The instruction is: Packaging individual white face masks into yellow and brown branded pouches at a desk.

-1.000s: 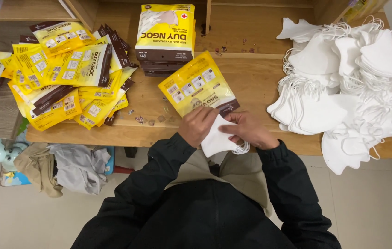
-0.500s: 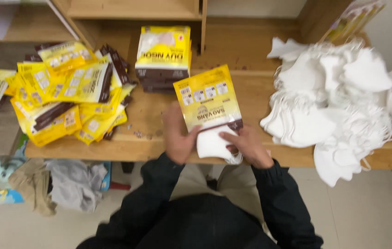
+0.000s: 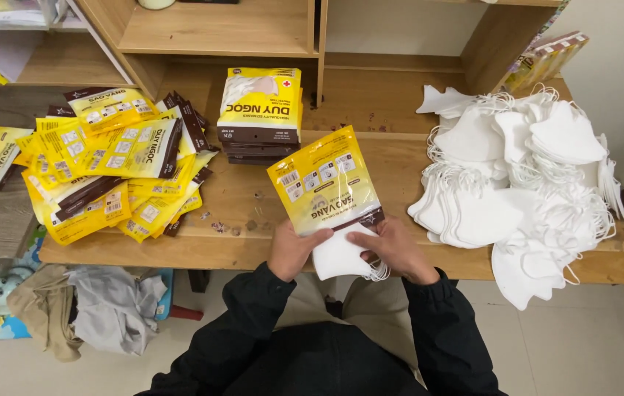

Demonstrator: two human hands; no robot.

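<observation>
Where the wooden worktop point(image 3: 253, 249) carries its load, a large heap of loose white masks point(image 3: 517, 183) fills the right side, a spread of filled yellow pouches point(image 3: 99, 169) covers the left, and a neat stack of pouches point(image 3: 261, 110) sits at the rear centre. At the front edge, a single yellow pouch point(image 3: 324, 180) is held tilted, a folded white mask point(image 3: 341, 258) partly inside its mouth. Left hand point(image 3: 294, 249) grips the pouch's lower corner; right hand point(image 3: 394, 249) is closed on the mask.

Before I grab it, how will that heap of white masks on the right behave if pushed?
The white masks look thin and light, so they would likely slide and scatter. Their loose ear loops are tangled together, so neighbours may drag along. The heap overhangs the desk edge, so some could fall.
</observation>
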